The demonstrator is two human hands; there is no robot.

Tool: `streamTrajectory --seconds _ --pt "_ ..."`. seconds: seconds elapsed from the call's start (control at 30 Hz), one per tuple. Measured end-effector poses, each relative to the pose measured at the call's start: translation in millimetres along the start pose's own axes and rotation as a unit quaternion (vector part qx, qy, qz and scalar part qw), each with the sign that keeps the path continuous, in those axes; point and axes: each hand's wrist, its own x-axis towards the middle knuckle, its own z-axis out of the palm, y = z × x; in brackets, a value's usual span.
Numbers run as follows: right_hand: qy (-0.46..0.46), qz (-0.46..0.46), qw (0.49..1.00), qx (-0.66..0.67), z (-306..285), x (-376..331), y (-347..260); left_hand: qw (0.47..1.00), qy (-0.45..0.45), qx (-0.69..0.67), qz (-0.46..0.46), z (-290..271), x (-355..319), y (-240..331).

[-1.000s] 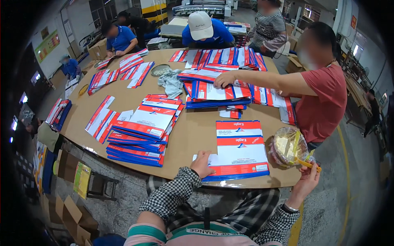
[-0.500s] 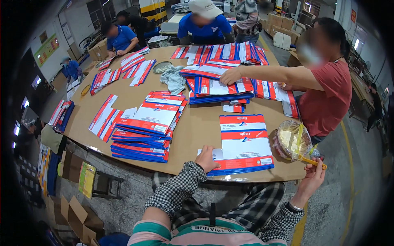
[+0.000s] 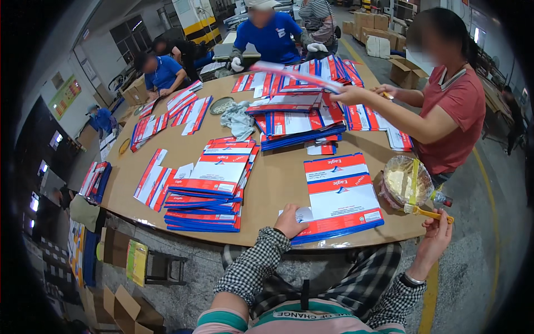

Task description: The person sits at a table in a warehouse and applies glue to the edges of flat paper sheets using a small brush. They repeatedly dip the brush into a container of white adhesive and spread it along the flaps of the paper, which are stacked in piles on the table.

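Both hands are apart: left hand (image 3: 290, 220) presses the carton stack (image 3: 340, 195), right hand (image 3: 436, 234) grips a brush (image 3: 427, 212), bristles unclear.

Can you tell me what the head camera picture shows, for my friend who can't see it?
A person's left hand presses on a stack of red, white and blue flat printed sheets on a big brown table, while the right hand holds a yellow-handled brush beside a bowl of paste. Other workers sort similar sheets around the table.

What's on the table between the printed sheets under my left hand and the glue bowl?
Nothing: the head view shows only bare brown table between the printed sheets and the glue bowl.
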Motion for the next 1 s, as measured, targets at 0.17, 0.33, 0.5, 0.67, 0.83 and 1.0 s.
streamTrajectory --seconds 0.17,0.33,0.5,0.67,0.83,1.0 --pt "0.000 0.006 1.000 -0.006 -4 -2 2 1.000 0.025 -0.006 0.015 8 0 -11" --pt "0.008 0.018 1.000 -0.005 -10 -4 5 1.000 0.000 0.004 -0.022 7 1 -4" --pt "0.001 0.020 1.000 -0.004 -7 -5 7 1.000 -0.003 0.004 -0.023 7 3 -13" --pt "-0.001 0.022 1.000 0.000 -6 -5 8 0.999 -0.009 0.004 -0.040 4 5 -7" --pt "0.000 0.023 1.000 0.003 -7 -4 8 1.000 0.003 -0.003 -0.029 9 7 -15" --pt "0.005 0.022 1.000 -0.010 -5 -3 6 1.000 0.009 -0.009 -0.002 13 10 -21"
